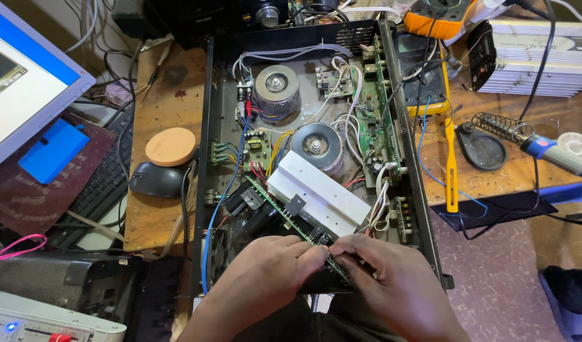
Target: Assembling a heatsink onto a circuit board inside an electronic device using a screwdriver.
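Both hands pinch one green board: the left hand (pixel 265 269) and right hand (pixel 386 278) close their fingertips on its near edge. The board (pixel 284 215) stands tilted at the front of the open black chassis (pixel 205 126), against one white heatsink (pixel 319 193). Two round transformers (pixel 277 88) sit behind it. One mouse (pixel 156 179) and one tan disc (pixel 170 146) lie left; one soldering iron (pixel 557 155) rests right.
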